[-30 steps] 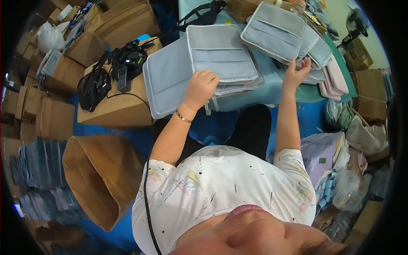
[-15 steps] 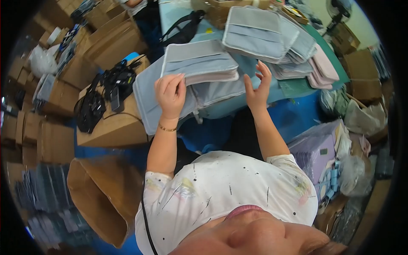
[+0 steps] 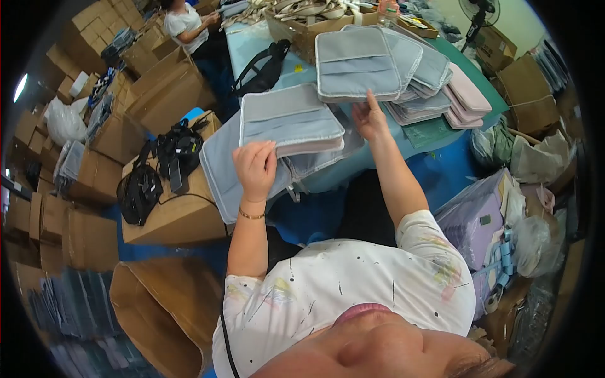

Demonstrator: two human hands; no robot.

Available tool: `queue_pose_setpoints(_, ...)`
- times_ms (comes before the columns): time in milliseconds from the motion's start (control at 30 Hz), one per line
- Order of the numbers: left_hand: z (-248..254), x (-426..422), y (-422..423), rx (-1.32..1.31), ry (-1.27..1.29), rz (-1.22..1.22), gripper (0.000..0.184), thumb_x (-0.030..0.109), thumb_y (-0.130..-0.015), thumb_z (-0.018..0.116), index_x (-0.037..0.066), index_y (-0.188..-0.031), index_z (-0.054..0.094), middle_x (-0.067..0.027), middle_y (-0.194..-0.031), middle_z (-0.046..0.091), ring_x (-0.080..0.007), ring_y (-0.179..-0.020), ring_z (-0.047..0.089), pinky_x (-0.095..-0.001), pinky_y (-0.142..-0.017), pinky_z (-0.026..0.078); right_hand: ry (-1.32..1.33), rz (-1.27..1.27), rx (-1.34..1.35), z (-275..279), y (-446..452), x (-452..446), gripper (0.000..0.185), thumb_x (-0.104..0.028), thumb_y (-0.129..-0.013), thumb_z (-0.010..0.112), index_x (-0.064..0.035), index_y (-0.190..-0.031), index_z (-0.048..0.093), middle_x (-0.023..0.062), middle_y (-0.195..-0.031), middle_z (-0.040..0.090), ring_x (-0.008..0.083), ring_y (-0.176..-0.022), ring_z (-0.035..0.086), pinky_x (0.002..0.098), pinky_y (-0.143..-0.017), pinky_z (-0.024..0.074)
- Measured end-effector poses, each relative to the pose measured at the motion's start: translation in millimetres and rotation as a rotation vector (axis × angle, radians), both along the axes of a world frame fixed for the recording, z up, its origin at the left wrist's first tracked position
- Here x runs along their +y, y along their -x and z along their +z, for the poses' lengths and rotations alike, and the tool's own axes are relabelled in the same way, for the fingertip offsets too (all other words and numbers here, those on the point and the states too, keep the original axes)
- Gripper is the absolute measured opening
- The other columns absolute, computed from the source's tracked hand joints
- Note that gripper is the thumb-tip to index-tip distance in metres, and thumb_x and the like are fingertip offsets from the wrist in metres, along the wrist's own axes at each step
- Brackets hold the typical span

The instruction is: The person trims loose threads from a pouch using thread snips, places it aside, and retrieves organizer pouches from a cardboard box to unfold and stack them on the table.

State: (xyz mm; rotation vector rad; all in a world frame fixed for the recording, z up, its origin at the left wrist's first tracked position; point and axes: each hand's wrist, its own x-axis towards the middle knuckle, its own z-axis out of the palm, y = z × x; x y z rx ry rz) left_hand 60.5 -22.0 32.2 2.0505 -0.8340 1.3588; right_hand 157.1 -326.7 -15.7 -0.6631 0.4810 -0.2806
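My left hand (image 3: 255, 171) is closed at the near left corner of a grey padded fabric case (image 3: 287, 107) with light piping and a front pocket. That case lies over a larger flat grey piece (image 3: 220, 170) on the table. My right hand (image 3: 370, 118) grips the near edge of a second grey case (image 3: 356, 57), with a finger on its top face and the other fingers partly hidden below. More grey cases (image 3: 432, 70) are piled beside and under it, with pink cases (image 3: 467, 94) to their right.
A carton of straps (image 3: 299, 36) and a black bag (image 3: 263, 69) are on the table (image 3: 242, 47). To the left, black gear sits on a carton (image 3: 183, 211); an open carton (image 3: 151, 302) stands below. Another person (image 3: 189, 28) is at the back left. A purple plastic-wrapped stack (image 3: 466, 220) is at right.
My right hand has gone from open in the air to the second case's near edge. My left hand stays at the first case's corner. The head view has shifted, showing more of the back.
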Motion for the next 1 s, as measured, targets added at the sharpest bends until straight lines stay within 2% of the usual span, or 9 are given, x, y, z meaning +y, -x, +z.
queue_pose_setpoints(67,-1.1,0.5,1.9,0.021,-0.005,-0.018,0.022,-0.001,-0.075,0.069,0.009,-0.094,0.066,-0.0035,-0.091,0.065,-0.0217,-0.083,0.061,-0.0346,-0.074,0.041,0.117,0.068,-0.078,-1.9,-20.4,-5.5,0.036,-0.022,-0.085,0.073,-0.0062,-0.111,0.054,0.0032,-0.094,0.058,0.0166,-0.08,0.058,0.0311,-0.07,0.0534)
queue_pose_setpoints(233,-12.2,7.4,-3.1,0.043,0.151,0.087,0.018,0.0,-0.077,0.069,0.009,-0.093,0.066,-0.0039,-0.091,0.066,-0.022,-0.083,0.06,-0.0347,-0.075,0.041,0.517,-0.106,-0.313,60.4,-26.7,-49.1,0.038,-0.02,-0.088,0.065,0.0035,-0.116,0.053,0.0113,-0.106,0.059,0.0199,-0.084,0.061,0.033,-0.069,0.0567)
queue_pose_setpoints(433,-25.0,-1.2,-16.7,0.158,0.325,0.046,0.013,0.001,-0.082,0.067,0.004,-0.095,0.066,-0.0096,-0.093,0.064,-0.0264,-0.081,0.059,-0.0338,-0.077,0.045,0.561,-0.042,-0.092,55.1,-59.7,-184.2,0.035,-0.021,-0.087,0.068,0.0064,-0.105,0.056,0.0132,-0.095,0.064,0.0195,-0.075,0.067,0.0273,-0.058,0.0569)
queue_pose_setpoints(600,-35.8,-15.4,-29.7,0.202,0.122,-0.014,0.012,0.003,-0.08,0.068,0.006,-0.091,0.067,-0.0067,-0.087,0.065,-0.0246,-0.081,0.06,-0.0361,-0.077,0.044,0.702,-0.119,0.077,49.5,-58.8,-190.3,0.037,-0.023,-0.084,0.072,0.0073,-0.101,0.059,0.0117,-0.082,0.065,0.0178,-0.071,0.067,0.0269,-0.051,0.0512)
queue_pose_setpoints(700,-58.8,-26.2,-38.4,0.245,-0.005,-0.059,0.013,0.007,-0.076,0.069,0.01,-0.088,0.067,-0.0019,-0.085,0.064,-0.0226,-0.08,0.059,-0.0359,-0.073,0.04,0.853,-0.256,0.21,21.1,-85.0,-170.0,0.045,-0.022,-0.08,0.076,0.006,-0.109,0.057,0.0136,-0.092,0.065,0.0211,-0.08,0.067,0.0293,-0.057,0.0516)
queue_pose_setpoints(767,-64.4,-29.8,-36.6,0.285,-0.033,-0.049,0.012,0.007,-0.076,0.069,0.01,-0.087,0.067,-0.0019,-0.085,0.063,-0.0222,-0.081,0.058,-0.0356,-0.073,0.039,0.703,-0.285,0.158,22.6,-78.9,-138.2,0.072,-0.025,-0.071,0.081,0.0131,-0.124,0.049,0.029,-0.127,0.052,0.0368,-0.113,0.056,0.042,-0.092,0.0466)
queue_pose_setpoints(833,-66.2,-31.3,-35.6,0.303,-0.047,-0.045,0.011,0.008,-0.076,0.069,0.01,-0.086,0.067,-0.0019,-0.084,0.063,-0.0222,-0.081,0.058,-0.0356,-0.074,0.039,0.706,-0.383,0.085,19.6,-76.1,-110.0,0.078,-0.02,-0.069,0.081,0.0022,-0.134,0.045,0.0281,-0.134,0.047,0.0358,-0.117,0.054,0.0395,-0.097,0.0437)
queue_pose_setpoints(900,-66.5,-32.1,-37.7,0.311,-0.063,-0.04,0.011,0.008,-0.076,0.069,0.01,-0.086,0.067,-0.0019,-0.083,0.062,-0.0224,-0.081,0.058,-0.0356,-0.074,0.039,0.717,-0.367,0.011,14.2,-85.0,-97.1,0.075,-0.007,-0.072,0.078,0.0022,-0.134,0.038,0.0188,-0.132,0.049,0.031,-0.115,0.053,0.0395,-0.094,0.0463)
queue_pose_setpoints(1000,-67.0,-31.0,-36.0,0.32,-0.09,-0.038,0.011,0.008,-0.076,0.069,0.01,-0.086,0.067,-0.0022,-0.083,0.062,-0.0228,-0.082,0.058,-0.0358,-0.075,0.039,0.673,-0.318,-0.009,29.1,-73.7,-79.1,0.075,-0.005,-0.071,0.076,0.0025,-0.135,0.037,0.0189,-0.131,0.05,0.0307,-0.116,0.052,0.0386,-0.097,0.043)
